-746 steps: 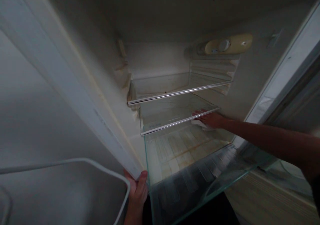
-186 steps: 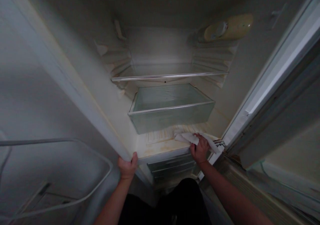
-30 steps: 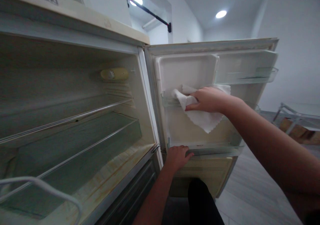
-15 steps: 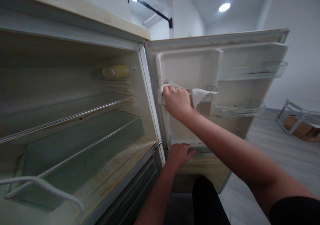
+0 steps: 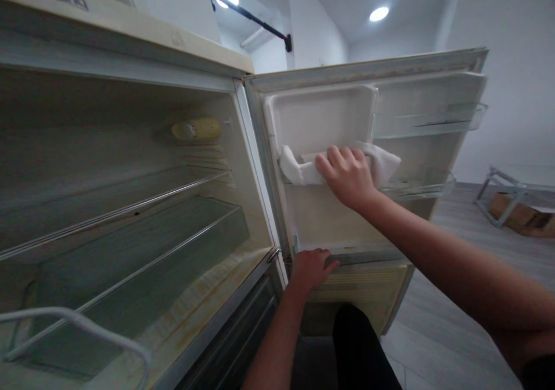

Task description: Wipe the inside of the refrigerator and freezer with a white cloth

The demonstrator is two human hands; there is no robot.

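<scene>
My right hand (image 5: 349,176) is closed around a white cloth (image 5: 384,163), pressed along the middle shelf on the inside of the open fridge door (image 5: 323,112). One end of the cloth bunches up near the hinge side; the other sticks out past my knuckles. The shelf beneath is mostly covered by cloth and fingers. Lower down, my left hand (image 5: 311,267) rests at the bottom door shelf (image 5: 364,257), thumb spread apart from the fingers. Its fingertips are partly hidden.
To the left stands the open fridge compartment with a glass shelf (image 5: 108,222), a clear drawer (image 5: 143,280) and a yellowed lamp cover (image 5: 197,129). A white wire handle (image 5: 82,320) curves in front. A cardboard box (image 5: 520,212) lies beneath a metal-legged table at right.
My right hand has slid the cloth rightward along the door shelf, away from the hinge, and more of the cloth shows. My left hand stays at the bottom shelf. The view has shifted slightly.
</scene>
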